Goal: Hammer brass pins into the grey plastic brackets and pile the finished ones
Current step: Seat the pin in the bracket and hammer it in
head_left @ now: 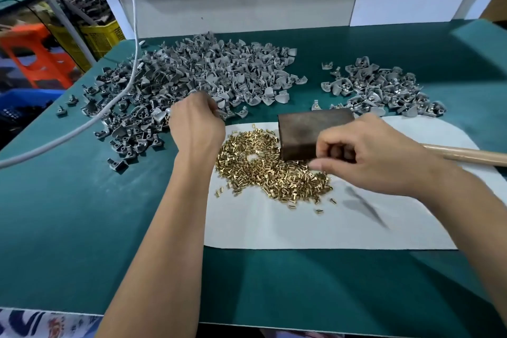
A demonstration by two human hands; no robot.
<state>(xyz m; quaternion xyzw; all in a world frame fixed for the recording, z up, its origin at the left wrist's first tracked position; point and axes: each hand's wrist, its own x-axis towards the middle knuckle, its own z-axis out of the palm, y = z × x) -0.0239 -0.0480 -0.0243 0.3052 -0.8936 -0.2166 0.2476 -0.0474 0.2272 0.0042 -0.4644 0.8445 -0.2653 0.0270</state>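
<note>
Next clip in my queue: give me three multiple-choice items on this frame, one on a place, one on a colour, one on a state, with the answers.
1. Where does the pile of brass pins lie?
A. on the white sheet
B. on the bare green mat
C. in a yellow crate

2. What colour is the mat that covers the table?
A. red
B. teal green
C. black

3. What is the hammer doing?
A. swinging in the right hand
B. lying on the sheet, no hand round its handle
C. hanging from the cord

Answers: 1 A, the pins sit wholly on the sheet. 2 B, the mat is teal all round the sheet. 3 B, the head rests on the sheet, the handle runs off to the right, and the right hand hovers over the pins in front of it while the left hand reaches into the bigger bracket pile.
</note>
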